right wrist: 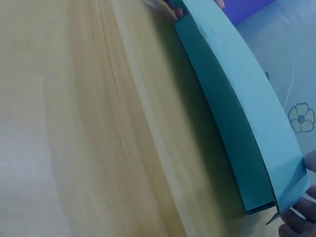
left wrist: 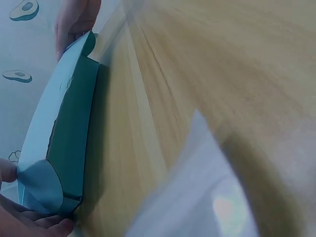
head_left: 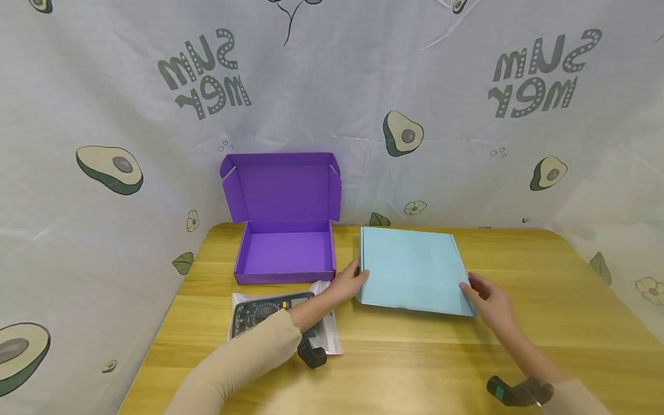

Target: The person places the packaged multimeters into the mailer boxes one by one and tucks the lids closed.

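A light blue cardboard box (head_left: 415,268) lies on the table right of centre, its lid down over the top. Seen from the wrists, the lid's front edge stands a little proud of the darker front wall (right wrist: 222,118). My left hand (head_left: 349,282) grips the box's left side, thumb on top and fingers low at the corner. At the front right corner, my right hand (head_left: 490,302) holds the lid's edge and side between thumb and fingers. What the box contains is hidden.
An open purple box (head_left: 290,279) stands at the back left, its lid upright and its inside bare. In front of it a black multimeter (head_left: 259,308) lies in a clear plastic bag (head_left: 332,334), partly under my left forearm. A printed curtain (head_left: 311,86) hangs behind the wooden table (head_left: 394,369).
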Available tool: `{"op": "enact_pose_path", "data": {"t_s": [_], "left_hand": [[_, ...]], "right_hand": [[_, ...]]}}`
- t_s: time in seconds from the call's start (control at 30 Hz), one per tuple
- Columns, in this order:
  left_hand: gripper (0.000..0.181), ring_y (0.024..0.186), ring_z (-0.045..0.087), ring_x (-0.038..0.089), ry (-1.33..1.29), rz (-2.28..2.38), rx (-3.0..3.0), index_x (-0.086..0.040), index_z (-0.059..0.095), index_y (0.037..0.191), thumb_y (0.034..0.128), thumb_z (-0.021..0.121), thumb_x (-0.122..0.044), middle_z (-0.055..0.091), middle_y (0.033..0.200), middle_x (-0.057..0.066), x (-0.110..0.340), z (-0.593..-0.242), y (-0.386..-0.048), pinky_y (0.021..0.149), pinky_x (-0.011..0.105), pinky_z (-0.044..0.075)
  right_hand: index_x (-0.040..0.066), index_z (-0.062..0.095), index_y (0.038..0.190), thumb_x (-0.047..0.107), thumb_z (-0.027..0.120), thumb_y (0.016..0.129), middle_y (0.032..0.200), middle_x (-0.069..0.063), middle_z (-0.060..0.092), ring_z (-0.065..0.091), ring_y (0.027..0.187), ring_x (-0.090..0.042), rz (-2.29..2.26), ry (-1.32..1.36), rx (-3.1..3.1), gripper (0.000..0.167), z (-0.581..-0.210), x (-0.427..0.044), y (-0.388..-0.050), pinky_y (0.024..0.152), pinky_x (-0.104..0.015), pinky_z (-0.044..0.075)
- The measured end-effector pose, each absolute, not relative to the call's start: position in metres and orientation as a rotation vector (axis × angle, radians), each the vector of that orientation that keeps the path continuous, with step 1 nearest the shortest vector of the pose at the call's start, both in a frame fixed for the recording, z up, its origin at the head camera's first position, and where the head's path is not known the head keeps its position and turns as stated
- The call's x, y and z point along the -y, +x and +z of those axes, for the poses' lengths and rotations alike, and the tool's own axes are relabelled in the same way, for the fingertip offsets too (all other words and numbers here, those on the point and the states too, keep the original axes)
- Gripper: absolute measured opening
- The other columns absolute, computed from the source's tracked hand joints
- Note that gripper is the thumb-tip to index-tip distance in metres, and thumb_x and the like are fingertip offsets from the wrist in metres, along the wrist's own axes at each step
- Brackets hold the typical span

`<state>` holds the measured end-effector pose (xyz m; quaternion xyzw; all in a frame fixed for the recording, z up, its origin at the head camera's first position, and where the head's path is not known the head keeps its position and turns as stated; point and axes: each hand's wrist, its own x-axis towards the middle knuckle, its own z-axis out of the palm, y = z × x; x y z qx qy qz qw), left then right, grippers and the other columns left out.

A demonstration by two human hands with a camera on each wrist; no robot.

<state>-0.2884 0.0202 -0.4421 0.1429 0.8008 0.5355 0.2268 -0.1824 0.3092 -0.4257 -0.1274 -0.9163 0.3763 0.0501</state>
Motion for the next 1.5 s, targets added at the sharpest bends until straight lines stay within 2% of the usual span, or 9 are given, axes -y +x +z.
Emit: {"op": "enact_pose_path", "data": {"t_s": [0.07,0.17,0.3,0.57,0.9,1.13,1.27,1.4,1.5], "left_hand": [[0.06,0.131,0.035,0.033,0.388,1.43,-2.234,-0.009,0.021,0.148,0.0982,0.041,-0.036,0.037,0.144,0.016,-0.018,-0.442,-0.284,0.104,0.047,0.034],[0.062,0.132,0.032,0.035,0.385,1.368,-2.252,-0.006,0.024,0.146,0.0972,0.042,-0.039,0.034,0.145,0.017,-0.015,-0.441,-0.276,0.106,0.047,0.03],[0.063,0.132,0.032,0.036,0.395,1.329,-2.255,-0.005,0.022,0.146,0.097,0.042,-0.039,0.033,0.146,0.017,-0.012,-0.442,-0.266,0.107,0.048,0.028],[0.061,0.126,0.042,0.033,0.447,1.316,-2.273,-0.001,0.023,0.145,0.0979,0.042,-0.035,0.041,0.14,0.019,-0.008,-0.439,-0.258,0.103,0.045,0.035],[0.057,0.116,0.054,0.028,0.33,1.474,-2.253,-0.003,0.041,0.138,0.0915,0.057,-0.032,0.052,0.131,0.017,-0.005,-0.439,-0.255,0.093,0.039,0.046],[0.052,0.102,0.063,0.026,0.309,1.528,-2.305,-0.007,0.05,0.133,0.0874,0.064,-0.029,0.063,0.116,0.016,-0.003,-0.442,-0.252,0.074,0.033,0.054],[0.05,0.097,0.06,0.024,0.365,1.502,-2.398,-0.008,0.054,0.13,0.0856,0.066,-0.027,0.064,0.109,0.013,-0.003,-0.444,-0.251,0.066,0.025,0.047],[0.05,0.093,0.051,0.021,0.382,1.468,-2.443,-0.007,0.053,0.13,0.0846,0.067,-0.024,0.056,0.106,0.011,-0.005,-0.446,-0.251,0.073,0.028,0.044],[0.055,0.107,0.052,0.028,0.354,1.457,-2.424,-0.007,0.046,0.135,0.086,0.065,-0.023,0.055,0.12,0.014,-0.007,-0.447,-0.252,0.088,0.038,0.045]], "right_hand": [[-0.012,0.037,0.134,0.037,0.045,0.096,0.129,-0.034,0.044,0.044,0.117,-0.047,1.141,-0.402,2.796,0.063,-0.428,-0.309,-0.18,0.08,-0.021,0.049],[-0.015,0.032,0.135,0.041,0.041,0.097,0.131,-0.035,0.039,0.04,0.12,-0.049,1.135,-0.421,2.842,0.068,-0.43,-0.309,-0.174,0.092,-0.049,0.041],[-0.017,0.026,0.136,0.043,0.034,0.098,0.134,-0.037,0.032,0.033,0.123,-0.051,1.159,-0.445,2.897,0.071,-0.43,-0.308,-0.167,0.097,-0.056,0.033],[-0.018,0.027,0.134,0.042,0.03,0.099,0.134,-0.037,0.032,0.031,0.123,-0.052,1.186,-0.447,2.967,0.07,-0.425,-0.308,-0.16,0.097,-0.058,0.034],[-0.019,0.03,0.133,0.038,0.033,0.1,0.128,-0.037,0.039,0.05,0.111,-0.046,1.2,-0.417,2.985,0.066,-0.421,-0.309,-0.154,0.084,-0.046,0.049],[-0.019,0.029,0.133,0.037,0.032,0.1,0.126,-0.037,0.042,0.049,0.111,-0.048,1.153,-0.413,3.011,0.066,-0.42,-0.307,-0.152,0.086,-0.052,0.046],[-0.019,0.031,0.132,0.036,0.033,0.1,0.123,-0.037,0.045,0.048,0.111,-0.051,1.114,-0.397,3.007,0.064,-0.421,-0.306,-0.15,0.087,-0.057,0.043],[-0.018,0.034,0.131,0.034,0.037,0.099,0.12,-0.036,0.048,0.047,0.111,-0.051,1.089,-0.398,2.966,0.061,-0.426,-0.307,-0.148,0.087,-0.057,0.043],[-0.017,0.037,0.13,0.033,0.041,0.099,0.118,-0.035,0.051,0.049,0.109,-0.05,1.05,-0.372,2.928,0.059,-0.432,-0.306,-0.148,0.086,-0.057,0.043]]}}
